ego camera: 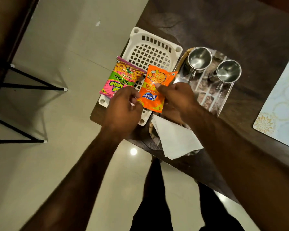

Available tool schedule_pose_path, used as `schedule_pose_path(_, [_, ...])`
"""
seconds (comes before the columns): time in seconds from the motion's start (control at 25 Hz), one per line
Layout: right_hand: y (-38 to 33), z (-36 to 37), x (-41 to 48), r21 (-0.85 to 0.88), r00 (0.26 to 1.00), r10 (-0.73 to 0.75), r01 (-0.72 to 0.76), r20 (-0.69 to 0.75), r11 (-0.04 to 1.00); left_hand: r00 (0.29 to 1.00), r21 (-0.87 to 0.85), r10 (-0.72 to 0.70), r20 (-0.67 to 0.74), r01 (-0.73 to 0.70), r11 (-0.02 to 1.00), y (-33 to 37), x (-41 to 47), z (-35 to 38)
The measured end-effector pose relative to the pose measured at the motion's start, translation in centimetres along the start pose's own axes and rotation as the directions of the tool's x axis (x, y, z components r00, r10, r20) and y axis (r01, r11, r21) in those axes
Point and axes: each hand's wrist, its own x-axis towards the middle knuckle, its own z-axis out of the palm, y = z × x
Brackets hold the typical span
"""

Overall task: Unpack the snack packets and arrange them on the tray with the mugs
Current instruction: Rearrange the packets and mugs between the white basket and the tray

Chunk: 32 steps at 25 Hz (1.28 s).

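Note:
My left hand (123, 107) grips the near end of a pink and green snack packet (119, 75) above the left side of a white perforated basket (150, 52). My right hand (175, 99) holds an orange snack packet (154, 88) by its right edge, over the basket's near right part. To the right lies a clear tray (212, 95) with a patterned base. Two steel mugs stand on its far end, one (199, 58) at the left, the other (228, 70) at the right.
A white paper napkin (175, 139) lies on a steel plate (153, 135) at the table's near edge. A pale patterned placemat (280, 110) lies at the right. Black stool legs (28, 87) stand on the tiled floor at the left.

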Motion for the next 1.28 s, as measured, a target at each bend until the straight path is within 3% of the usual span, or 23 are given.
schedule_pose_path(0.08, [0.3, 0.9, 0.6, -0.108, 0.999, -0.004, -0.001, -0.047, 0.994, 1.000, -0.054, 0.006, 0.024, -0.005, 0.999, 0.8, 0.6, 1.3])
schedule_pose_path(0.2, [0.7, -0.5, 0.0, -0.090, 0.994, -0.076, 0.069, -0.083, 0.994, 0.999, -0.148, -0.026, -0.035, 0.020, 0.989, 1.0, 0.6, 2.1])
schedule_pose_path(0.32, [0.5, -4.3, -2.2, -0.071, 0.973, -0.213, 0.219, 0.089, 0.973, 0.986, -0.107, 0.120, -0.115, -0.133, 0.985, 1.6, 0.4, 1.9])
schedule_pose_path(0.44, [-0.2, -7.9, -4.1, -0.160, 0.913, -0.281, 0.338, 0.297, 0.927, 0.958, -0.044, 0.269, -0.096, -0.274, 0.961, 3.3, 1.2, 1.7])
schedule_pose_path(0.48, [-0.4, -9.0, -4.5, -0.182, 0.887, -0.284, 0.367, 0.365, 0.912, 0.964, -0.056, 0.264, -0.037, -0.266, 0.962, 4.0, 1.7, 1.9])
schedule_pose_path(0.56, [-0.8, -10.7, -4.9, -0.160, 0.850, -0.254, 0.361, 0.462, 0.919, 0.956, -0.157, 0.147, 0.256, -0.108, 0.982, 5.6, 2.6, 2.2])
schedule_pose_path(0.64, [-0.8, -12.2, -5.0, -0.133, 0.835, -0.218, 0.325, 0.505, 0.936, 0.822, -0.294, 0.023, 0.570, 0.178, 0.939, 6.7, 3.0, 3.0])
schedule_pose_path(0.68, [-0.6, -12.5, -4.8, -0.139, 0.837, -0.199, 0.308, 0.509, 0.941, 0.784, -0.331, 0.005, 0.620, 0.256, 0.908, 6.4, 3.0, 3.2])
schedule_pose_path(0.88, [1.4, -15.5, -4.1, -0.173, 0.922, -0.095, 0.171, 0.376, 0.970, 0.892, -0.471, -0.134, 0.431, 0.350, 0.810, 5.3, 1.8, 5.8])
schedule_pose_path(1.04, [3.4, -16.0, -3.8, 0.065, 0.994, -0.090, 0.086, 0.055, 0.994, 0.885, -0.672, -0.201, 0.419, 0.451, 0.587, 5.1, 0.4, 8.3])
schedule_pose_path(1.2, [3.8, -15.9, -3.0, 0.257, 1.000, 0.005, 0.002, -0.028, 0.966, 0.831, -0.716, -0.231, 0.505, 0.554, 0.424, 6.0, -0.1, 9.6])
schedule_pose_path(1.28, [3.7, -16.6, -2.8, 0.331, 0.998, 0.044, -0.054, 0.038, 0.942, 0.817, -0.754, -0.247, 0.520, 0.576, 0.317, 6.6, -0.1, 10.3])
